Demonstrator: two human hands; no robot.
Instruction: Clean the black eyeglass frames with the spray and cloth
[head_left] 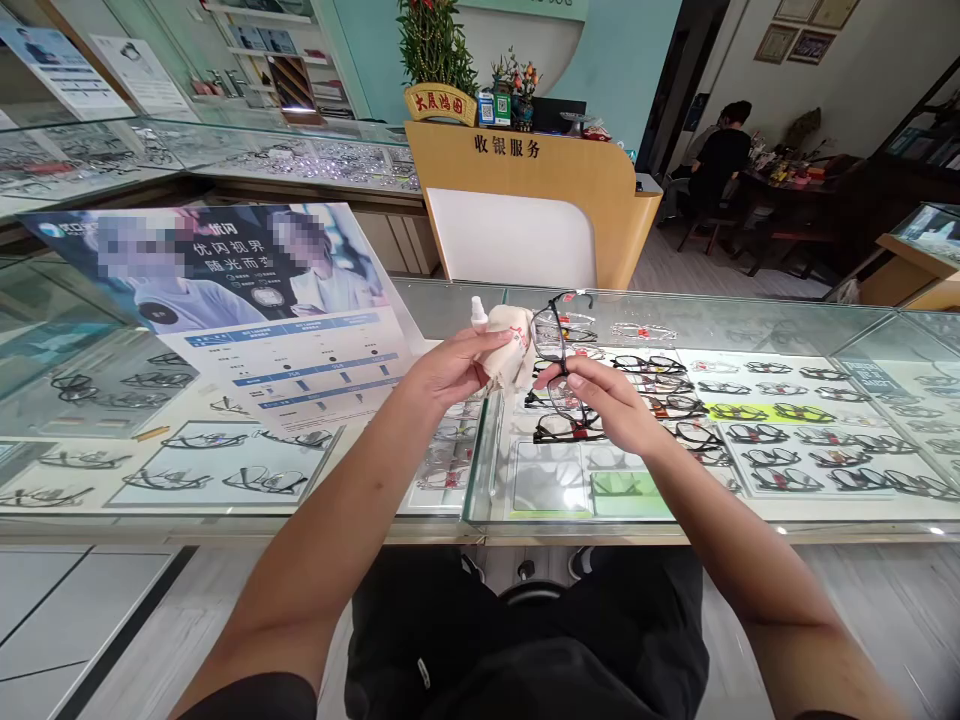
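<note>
My left hand (456, 368) is closed on a cream cleaning cloth (511, 345) with red print. A white-capped spray bottle (478, 311) rises just behind that hand; whether the fingers touch it I cannot tell. In my right hand (611, 398) is a pair of dark-framed eyeglasses (551, 335), pinched between thumb and fingers and turned on end. The cloth is beside one lens, close to or touching its edge. Both hands are above the glass display counter (480, 470), where several more spectacle frames lie below.
A printed cardboard sign (300, 330) stands on the counter to the left. Rows of spectacle frames (780, 455) fill the case on the right. Across the aisle is a wooden cashier desk (630, 210) with plants. A person in black (724, 155) sits at a table at the back right.
</note>
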